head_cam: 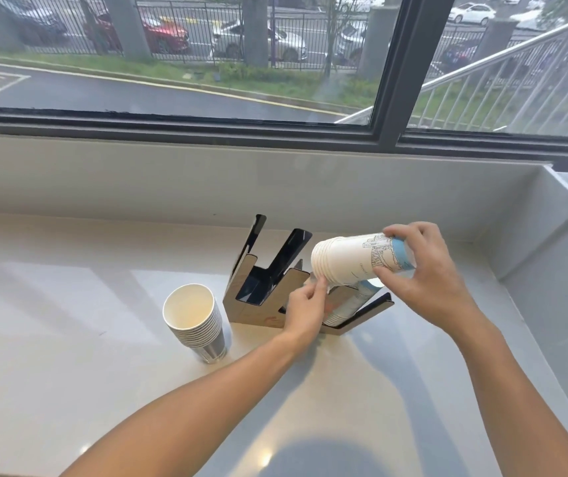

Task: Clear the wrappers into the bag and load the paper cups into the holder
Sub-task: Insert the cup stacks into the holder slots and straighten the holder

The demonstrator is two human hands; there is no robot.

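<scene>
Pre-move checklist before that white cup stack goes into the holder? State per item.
1. Right hand grips the base end of the white cup stack: ok.
2. Left hand steadies the stack's rim end: ok, fingertips on the rims.
3. Stack lined up with a slot of the cup holder: not ok, it lies sideways above the holder.
4. Free slot: ok, the left slots look empty; the right slot already holds blue-printed cups.
5. Dark cup stack clear of the path: ok, upright on the counter, left of the holder.
6. Wrappers and bag: cannot tell, none in view.
</scene>
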